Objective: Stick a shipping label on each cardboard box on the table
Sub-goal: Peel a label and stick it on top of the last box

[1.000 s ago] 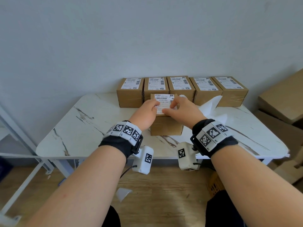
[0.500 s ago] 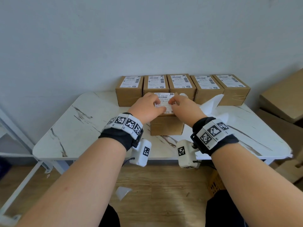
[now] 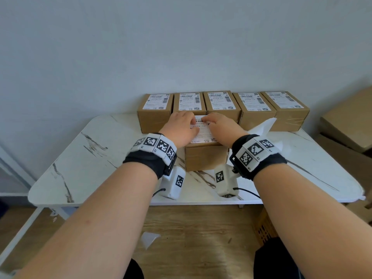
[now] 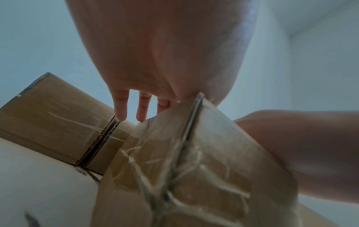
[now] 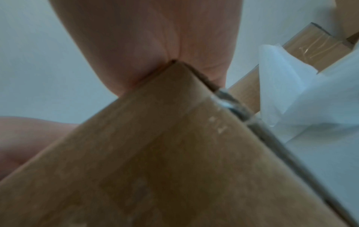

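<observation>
Both your hands lie flat on the shipping label, which sits on top of the near cardboard box. Your left hand has its fingers straight and spread, pressing down on the label's left side. Your right hand presses on the right side, fingers straight too. Neither hand curls round anything. The fingertips of both hands almost meet near the far edge of the label.

The near box stands in the middle of the white marble table. Just behind it is a row of five boxes against the wall, side by side, and each one has a label on top. This row stands right behind your fingers, very close to the near box.

White backing paper lies crumpled just beside your right wrist, between the near box and the box at the right end of the row. More big brown cartons sit off the table on your right. A small white scrap lies on the wooden floor below.
</observation>
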Motion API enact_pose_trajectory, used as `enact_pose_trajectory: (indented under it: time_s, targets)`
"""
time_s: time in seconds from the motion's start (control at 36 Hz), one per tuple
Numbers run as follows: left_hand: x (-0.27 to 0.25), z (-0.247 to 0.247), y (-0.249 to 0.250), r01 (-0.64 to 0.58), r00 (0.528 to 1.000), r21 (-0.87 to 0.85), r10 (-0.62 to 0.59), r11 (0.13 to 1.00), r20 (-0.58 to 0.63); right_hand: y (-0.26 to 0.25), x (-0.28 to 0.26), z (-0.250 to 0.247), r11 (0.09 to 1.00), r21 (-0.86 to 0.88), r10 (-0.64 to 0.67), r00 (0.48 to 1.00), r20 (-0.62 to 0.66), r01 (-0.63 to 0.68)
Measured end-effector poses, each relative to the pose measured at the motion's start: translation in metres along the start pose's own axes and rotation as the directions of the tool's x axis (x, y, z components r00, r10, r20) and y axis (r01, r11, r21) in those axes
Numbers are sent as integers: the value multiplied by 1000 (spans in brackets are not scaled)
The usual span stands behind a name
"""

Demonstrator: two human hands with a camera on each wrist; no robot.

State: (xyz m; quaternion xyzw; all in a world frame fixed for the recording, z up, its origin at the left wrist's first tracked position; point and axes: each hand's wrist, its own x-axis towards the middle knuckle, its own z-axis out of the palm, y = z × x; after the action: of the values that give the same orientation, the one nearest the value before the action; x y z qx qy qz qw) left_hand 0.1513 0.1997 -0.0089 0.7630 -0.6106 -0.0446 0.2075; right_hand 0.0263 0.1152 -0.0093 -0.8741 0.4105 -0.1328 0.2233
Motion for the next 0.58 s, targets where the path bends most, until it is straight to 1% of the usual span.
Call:
enact_pose_trajectory:
  time_s: [0.08, 0.19, 0.25, 0.31, 0.39, 0.47, 0.58]
  targets:
    - [0, 1, -2, -16, 1000, 8, 16, 1000, -12, -2, 5, 0, 1000, -11, 5, 1000, -29, -6]
    - [-2, 6, -2, -5, 1000, 44, 6, 999, -23, 0, 9, 3, 1000, -24, 9, 998, -65, -10]
    - [-2, 6, -2, 8, 1000, 36, -8, 999, 5, 0, 10, 6, 999, -35, 15, 997, -79, -18]
    - [-3, 6, -3, 22, 999, 4, -22, 1000, 43, 0, 10, 9, 996, -87, 27, 994, -103, -36]
    - [-3, 6, -3, 46, 997, -30, -44, 999, 61, -1, 8, 9, 986, -141, 64, 989, -136, -83]
    - [-3, 8, -1, 91, 993, -77, -84, 993, 85, -2, 5, 7, 978, -183, 75, 989, -131, -99]
    - [-4, 6, -1, 108, 989, -70, -101, 992, 108, -3, -1, 4, 978, -189, 68, 991, -111, -88]
